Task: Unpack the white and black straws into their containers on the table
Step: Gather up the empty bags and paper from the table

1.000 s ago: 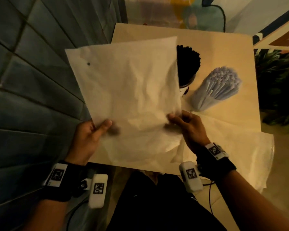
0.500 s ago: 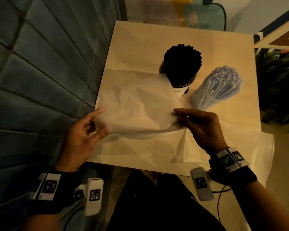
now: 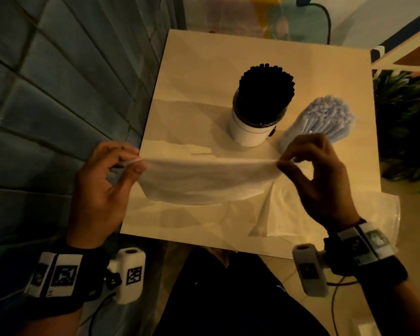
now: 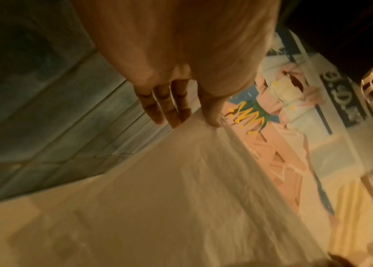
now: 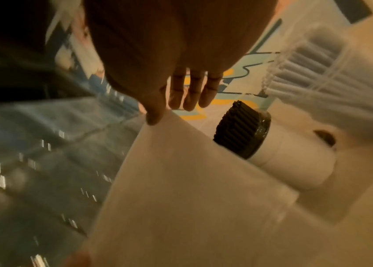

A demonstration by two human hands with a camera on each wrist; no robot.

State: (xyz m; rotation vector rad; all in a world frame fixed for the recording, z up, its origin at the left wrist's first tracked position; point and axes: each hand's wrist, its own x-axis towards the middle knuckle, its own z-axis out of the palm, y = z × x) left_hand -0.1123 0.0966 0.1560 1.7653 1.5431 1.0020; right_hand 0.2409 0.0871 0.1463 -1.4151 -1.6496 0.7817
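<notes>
Black straws (image 3: 266,90) stand upright, packed in a white cup (image 3: 250,132) mid-table; white straws (image 3: 325,120) stand bunched just to its right, container hidden. Near table (image 3: 301,57) edge, left hand (image 3: 102,187) and right hand (image 3: 320,180) each pinch one end of a thin white paper sheet (image 3: 204,178), held taut between them, other fingers loosely spread.

Paper sheet (image 3: 204,180): a second ago we held it upright, hiding the cup; now we have it down low over the desk (image 3: 277,69), folded and stretched.
Left hand (image 3: 102,187): our grip shifted to pinching the fold's left end.
Right hand (image 3: 318,180): now pinches the right end.
</notes>
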